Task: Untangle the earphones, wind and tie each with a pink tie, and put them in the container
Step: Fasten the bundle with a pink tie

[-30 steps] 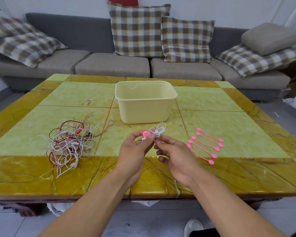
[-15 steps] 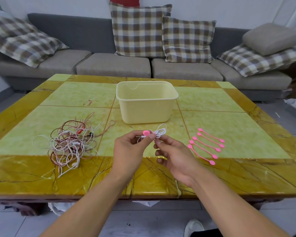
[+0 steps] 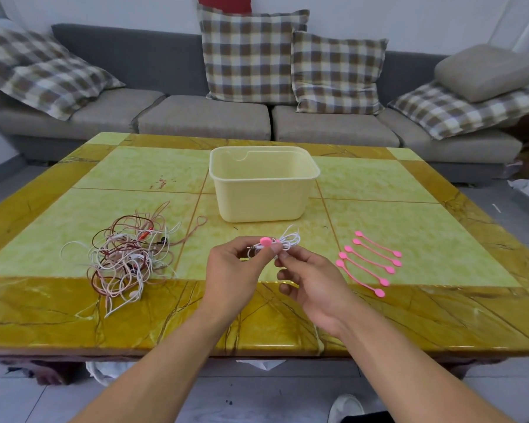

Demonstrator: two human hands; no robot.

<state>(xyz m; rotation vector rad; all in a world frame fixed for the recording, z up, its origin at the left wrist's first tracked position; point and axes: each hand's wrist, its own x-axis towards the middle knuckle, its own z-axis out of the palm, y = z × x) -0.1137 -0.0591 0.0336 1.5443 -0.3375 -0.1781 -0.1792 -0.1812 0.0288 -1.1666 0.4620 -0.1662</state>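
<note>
Left hand (image 3: 230, 271) and right hand (image 3: 310, 283) both pinch the wound white earphone (image 3: 283, 242) at its pink tie (image 3: 266, 241). Risk: tie looks unfastened, so loosening either pinch likely lets the coil spring apart before it reaches the container (image 3: 261, 190).

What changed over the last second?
Almost nothing. Both hands, left and right, keep pinching the wound white earphone with its pink tie, drifting slightly left. Tangled pile, spare ties and container stayed put.
</note>
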